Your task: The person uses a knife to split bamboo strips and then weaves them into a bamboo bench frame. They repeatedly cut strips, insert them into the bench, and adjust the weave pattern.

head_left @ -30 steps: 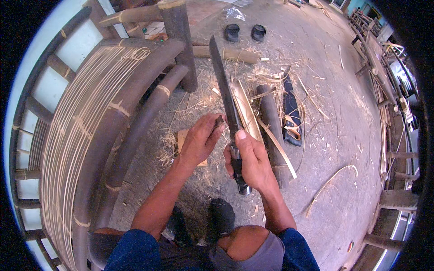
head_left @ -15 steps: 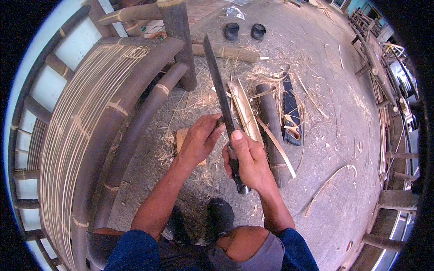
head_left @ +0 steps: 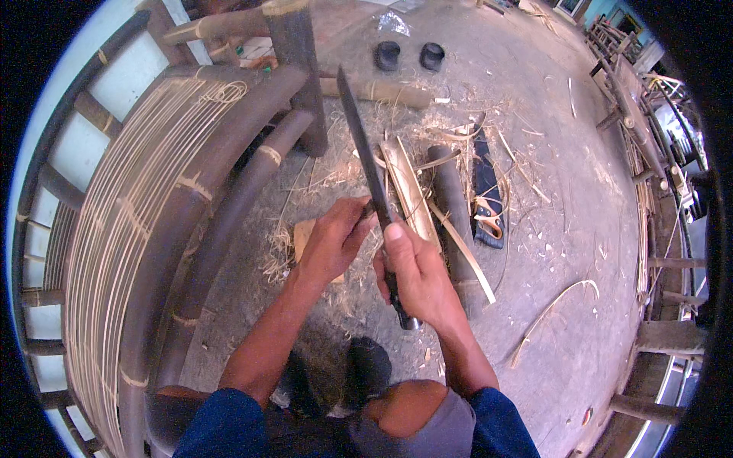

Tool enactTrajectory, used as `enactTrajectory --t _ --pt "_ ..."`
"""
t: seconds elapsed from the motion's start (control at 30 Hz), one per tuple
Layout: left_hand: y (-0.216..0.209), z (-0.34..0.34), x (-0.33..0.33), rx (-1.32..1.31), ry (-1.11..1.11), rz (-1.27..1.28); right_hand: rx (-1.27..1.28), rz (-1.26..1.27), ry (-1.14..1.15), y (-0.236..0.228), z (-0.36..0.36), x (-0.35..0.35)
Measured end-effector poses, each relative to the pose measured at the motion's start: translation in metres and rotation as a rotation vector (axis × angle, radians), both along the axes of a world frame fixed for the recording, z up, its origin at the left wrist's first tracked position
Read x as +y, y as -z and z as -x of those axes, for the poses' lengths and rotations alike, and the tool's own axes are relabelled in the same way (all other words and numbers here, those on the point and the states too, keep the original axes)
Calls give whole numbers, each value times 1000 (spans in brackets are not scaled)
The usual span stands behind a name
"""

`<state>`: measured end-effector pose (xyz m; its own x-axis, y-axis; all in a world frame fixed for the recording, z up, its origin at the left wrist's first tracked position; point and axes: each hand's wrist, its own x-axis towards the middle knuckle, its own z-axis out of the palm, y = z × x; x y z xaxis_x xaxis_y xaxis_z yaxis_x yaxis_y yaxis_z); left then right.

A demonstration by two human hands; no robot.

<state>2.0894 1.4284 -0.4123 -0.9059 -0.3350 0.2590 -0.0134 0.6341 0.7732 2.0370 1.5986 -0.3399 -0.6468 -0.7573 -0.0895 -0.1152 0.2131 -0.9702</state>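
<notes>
A long knife with a dark blade (head_left: 359,126) points up and slightly left in front of me. My right hand (head_left: 414,269) is wrapped round its black handle (head_left: 405,317), thumb laid along the top. Close to the blade's left side, my left hand (head_left: 336,235) is closed on a small dark piece, mostly hidden by the fingers; I cannot make out what it is. Past my hands, a split bamboo piece (head_left: 407,183) lies on the floor with its pale inside showing. To its right are a dark bamboo pole (head_left: 456,198) and a handsaw (head_left: 489,202).
A dark bamboo bench (head_left: 164,252) strung with pale strips stands close on my left. Shavings (head_left: 343,172) and thin strips litter the concrete floor. Farther off are another bamboo pole (head_left: 382,91) and two black sandals (head_left: 388,56). More bamboo furniture (head_left: 634,130) lines the right side.
Both hands keep nearly the same places and grips. The knife's tip has shifted slightly left and down, and the whole view has moved a little.
</notes>
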Motion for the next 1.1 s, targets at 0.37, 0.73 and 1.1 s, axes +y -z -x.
enactTrajectory --t 0.37,0.73,1.1 --pt "31 9 -5 -5 -9 -133 116 -45 27 8 13 -13" --pt "232 -63 -45 -354 -589 -484 7 -170 30 11 12 2" --pt "214 -5 -32 -213 -265 -925 -37 -53 137 7 18 11"
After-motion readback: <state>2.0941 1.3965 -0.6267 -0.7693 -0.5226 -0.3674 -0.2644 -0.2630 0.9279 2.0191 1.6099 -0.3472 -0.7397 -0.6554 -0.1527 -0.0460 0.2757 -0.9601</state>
